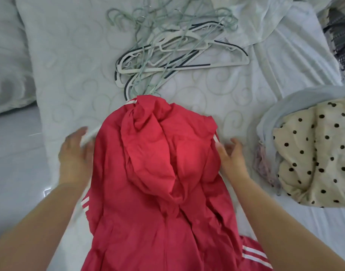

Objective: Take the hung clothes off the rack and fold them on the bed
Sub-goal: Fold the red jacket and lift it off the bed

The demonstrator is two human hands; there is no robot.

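A red hooded jacket [152, 182] with white stripes lies on the white bed [69, 79], its hood crumpled on top of the back. My left hand [74, 155] is at the jacket's left edge, fingers straight and blurred, touching the striped sleeve. My right hand [231, 155] is at the jacket's right edge with fingers relaxed and spread, palm toward the fabric. Neither hand grips the cloth.
A pile of several empty hangers [167, 51], white and pale green, lies just beyond the hood. A stack of clothes with a cream polka-dot piece [312, 153] on top sits to the right. A pillow [5, 61] lies at far left, a pale garment [265, 18] at the top.
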